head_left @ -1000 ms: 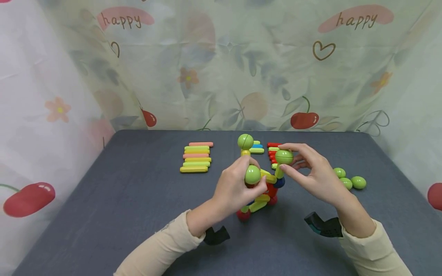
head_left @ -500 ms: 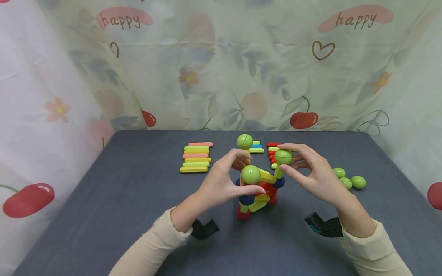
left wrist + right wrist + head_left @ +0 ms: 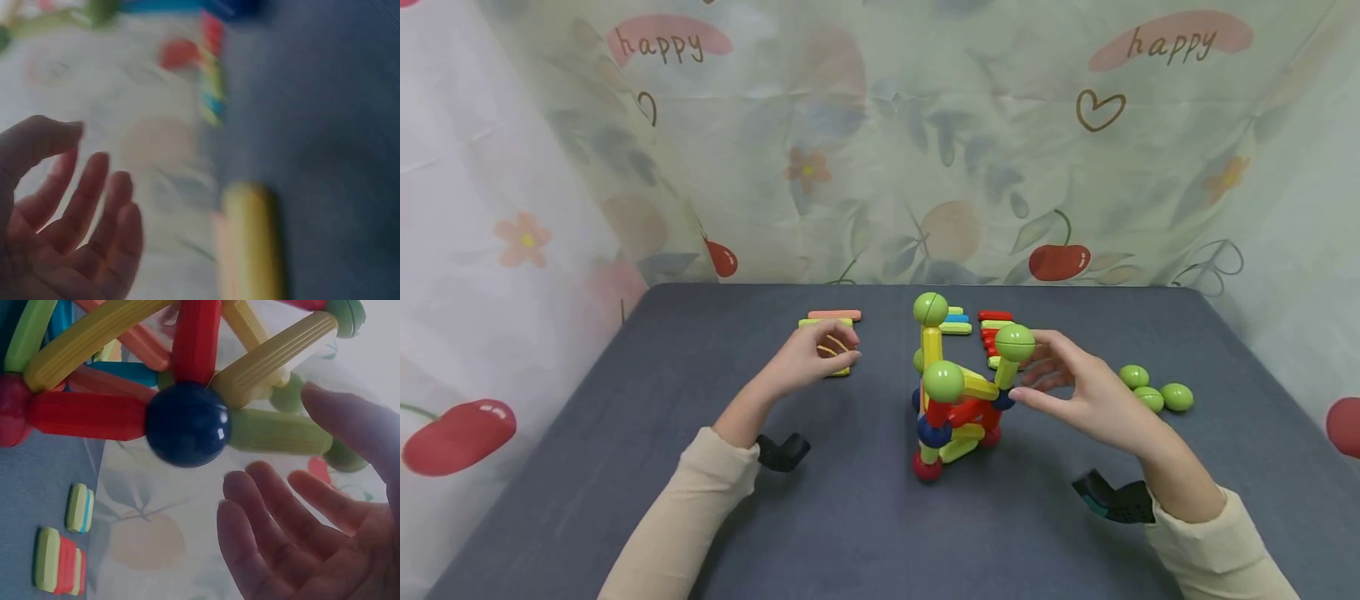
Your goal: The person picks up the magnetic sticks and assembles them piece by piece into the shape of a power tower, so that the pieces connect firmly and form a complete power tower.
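The left hand (image 3: 817, 357) is empty, fingers loosely bent near the row of yellow, green and pink plastic sticks (image 3: 835, 316) — I'd pinch a single stick mid-length so its neighbours lie undisturbed. The red, yellow, blue and green stick-and-ball model (image 3: 973, 411) stands on the dark grey worktop (image 3: 865, 533). Beside it, my right hand (image 3: 1086, 392) holds nothing, thumb and fingers parted near the glossy green ball (image 3: 1015, 342); I'd steady that ball lightly — a sideways knock could loosen it.
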Available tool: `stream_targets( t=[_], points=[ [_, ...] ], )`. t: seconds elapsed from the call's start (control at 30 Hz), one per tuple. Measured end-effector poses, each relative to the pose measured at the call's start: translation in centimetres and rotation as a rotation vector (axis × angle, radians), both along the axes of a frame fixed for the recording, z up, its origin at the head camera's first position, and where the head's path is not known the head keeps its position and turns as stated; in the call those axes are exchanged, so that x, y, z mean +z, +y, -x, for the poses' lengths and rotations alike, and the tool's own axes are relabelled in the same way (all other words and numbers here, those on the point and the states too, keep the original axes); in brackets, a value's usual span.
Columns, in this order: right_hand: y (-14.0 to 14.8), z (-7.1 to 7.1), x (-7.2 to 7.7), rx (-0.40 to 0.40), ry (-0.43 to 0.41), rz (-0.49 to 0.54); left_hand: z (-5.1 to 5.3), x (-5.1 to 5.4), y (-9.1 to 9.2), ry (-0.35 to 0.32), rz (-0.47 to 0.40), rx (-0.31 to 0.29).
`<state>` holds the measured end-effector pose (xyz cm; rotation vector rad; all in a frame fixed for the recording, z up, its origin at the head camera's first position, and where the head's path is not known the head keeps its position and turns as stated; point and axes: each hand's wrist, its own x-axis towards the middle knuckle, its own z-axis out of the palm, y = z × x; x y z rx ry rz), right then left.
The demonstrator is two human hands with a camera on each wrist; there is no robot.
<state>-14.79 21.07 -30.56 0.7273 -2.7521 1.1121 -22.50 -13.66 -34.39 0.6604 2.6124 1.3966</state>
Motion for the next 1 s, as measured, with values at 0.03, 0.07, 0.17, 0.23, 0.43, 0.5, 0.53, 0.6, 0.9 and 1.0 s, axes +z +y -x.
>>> stream_targets(
  t=[0.03,0.07,0.17,0.23,0.43,0.5,0.53,0.6,0.9,1.0],
  points=[
    [0.1,0.1,-0.1,0.006,-0.014,-0.007,0.4,-0.7,-0.5,-0.006,0.065,0.011],
    [0.2,0.2,-0.2,0.014,-0.027,-0.012,0.9,-1.3,-0.8,-0.007,0.129,0.02],
    [0.3,0.4,-0.5,0.035,-0.066,-0.017,1.8,-2.7,-1.7,0.018,0.307,0.029],
    [0.4,0.6,-0.6,0.045,-0.085,-0.02,2.1,-3.2,-2.0,0.025,0.396,0.043],
    [0.6,1.0,-0.9,0.05,-0.151,-0.018,2.3,-3.5,-1.5,0.026,0.563,0.074],
    [0.6,1.1,-1.0,0.059,-0.179,-0.004,2.4,-3.5,-1.3,0.018,0.607,0.074],
    [0.6,1.1,-1.1,0.063,-0.194,0.004,2.4,-3.5,-1.2,0.013,0.628,0.07],
    [0.6,1.3,-1.4,0.067,-0.211,0.012,2.4,-3.4,-1.1,0.008,0.656,0.067],
    [0.3,2.2,-2.1,0.066,-0.207,0.004,2.0,-2.1,-0.8,0.088,0.456,0.12],
    [0.0,2.6,-2.1,0.076,-0.188,0.002,1.5,-1.2,-0.5,0.088,0.321,0.14]
  ],
)
